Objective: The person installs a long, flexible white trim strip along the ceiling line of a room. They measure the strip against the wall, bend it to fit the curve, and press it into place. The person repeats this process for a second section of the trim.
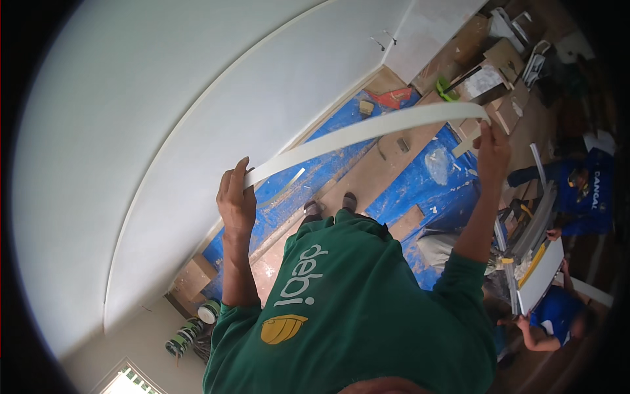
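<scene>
A long, flexible white strip (364, 130) arches between my two hands above the floor. My left hand (237, 197) grips its lower end close to the white wall (197, 162). My right hand (492, 150) pinches the strip near its other end between thumb and fingers. Just past those fingers the strip folds back, and a short tail (465, 144) hangs below. Beneath the strip, a blue plastic sheet (413, 187) partly covers the floor, with my feet (330, 204) on a bare band beside it.
A thin raised trim line (170, 133) curves along the wall. On the floor lie a brush (366, 107), a small scraper-like tool (402, 144) and a red bag (393, 97). Stacked cans (184, 337) stand lower left. Two co-workers in blue (590, 192) handle a white panel (541, 276) at right.
</scene>
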{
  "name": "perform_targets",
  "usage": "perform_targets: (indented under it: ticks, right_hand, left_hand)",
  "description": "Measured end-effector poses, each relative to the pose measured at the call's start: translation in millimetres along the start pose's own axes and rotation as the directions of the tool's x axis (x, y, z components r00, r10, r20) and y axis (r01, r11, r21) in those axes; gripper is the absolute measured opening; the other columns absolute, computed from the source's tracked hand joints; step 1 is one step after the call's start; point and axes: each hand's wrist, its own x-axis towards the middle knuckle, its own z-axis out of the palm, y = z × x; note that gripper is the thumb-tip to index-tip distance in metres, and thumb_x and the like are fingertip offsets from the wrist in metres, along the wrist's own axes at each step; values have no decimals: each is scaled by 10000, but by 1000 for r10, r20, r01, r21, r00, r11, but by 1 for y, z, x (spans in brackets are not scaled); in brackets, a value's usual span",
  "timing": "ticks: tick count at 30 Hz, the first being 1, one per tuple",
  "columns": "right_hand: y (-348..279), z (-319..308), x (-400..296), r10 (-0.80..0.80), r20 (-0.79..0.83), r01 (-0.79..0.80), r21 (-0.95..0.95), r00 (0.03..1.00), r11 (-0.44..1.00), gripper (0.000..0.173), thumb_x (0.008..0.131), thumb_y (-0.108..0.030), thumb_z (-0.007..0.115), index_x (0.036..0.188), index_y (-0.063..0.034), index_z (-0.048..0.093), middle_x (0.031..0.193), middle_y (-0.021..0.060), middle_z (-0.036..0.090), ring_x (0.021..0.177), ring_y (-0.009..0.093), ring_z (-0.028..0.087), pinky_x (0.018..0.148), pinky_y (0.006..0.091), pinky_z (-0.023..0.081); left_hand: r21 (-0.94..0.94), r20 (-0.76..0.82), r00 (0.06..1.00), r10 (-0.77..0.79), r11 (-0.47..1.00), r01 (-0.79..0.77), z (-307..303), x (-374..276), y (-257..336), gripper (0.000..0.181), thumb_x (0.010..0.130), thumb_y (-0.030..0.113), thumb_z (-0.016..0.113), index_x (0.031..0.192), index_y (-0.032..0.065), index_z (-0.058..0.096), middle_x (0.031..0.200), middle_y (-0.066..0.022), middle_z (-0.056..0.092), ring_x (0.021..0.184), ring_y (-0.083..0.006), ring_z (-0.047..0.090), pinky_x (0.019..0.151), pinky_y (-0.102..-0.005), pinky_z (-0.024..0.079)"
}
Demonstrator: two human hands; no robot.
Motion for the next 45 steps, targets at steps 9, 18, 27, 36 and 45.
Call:
perform_targets:
  ticks: [9,18,27,36,45]
  right_hand:
    - [-70,-56,42,-704,-72,634,-377,707,675,274,1009,-87,581,1250,-72,710,1170,99,732,1026,205,705,875,320,544]
    - [-136,-43,52,-880,-122,772,-434,460,464,220,934,-58,628,1131,-83,724,1064,115,720,969,311,690,852,375,550]
    - [-191,-64,56,-950,-229,786,-537,212,305,264,835,-30,682,1094,-66,724,1010,76,716,847,256,667,746,348,554]
    - [-274,-64,40,-885,-11,634,-694,465,341,209,860,-123,684,1058,-61,711,891,61,695,864,209,663,735,319,554]
    - [-317,-84,48,-986,-43,628,-766,163,137,90,792,-59,658,713,-48,700,712,140,689,733,274,710,636,369,561]
  left_hand:
    - [100,-28,991,-131,986,133,-32,-53,-47,461,724,-113,735,1160,28,681,956,-136,681,869,-306,680,760,-413,552]
    - [121,77,948,-308,947,298,1,-134,-78,367,755,-38,775,1104,25,680,1013,-160,668,944,-374,660,806,-449,539]
    - [12,217,923,-318,946,323,10,-137,-45,289,797,84,825,1045,28,689,819,-110,553,747,-307,561,657,-438,453]
    - [-211,249,874,-418,857,470,-4,-90,4,631,739,36,880,1297,-48,597,1054,-119,613,786,-173,625,573,-340,477]
    - [-560,-174,970,-169,827,44,-14,-42,100,373,940,19,703,1292,-16,587,1258,-180,647,981,-240,705,705,-319,590]
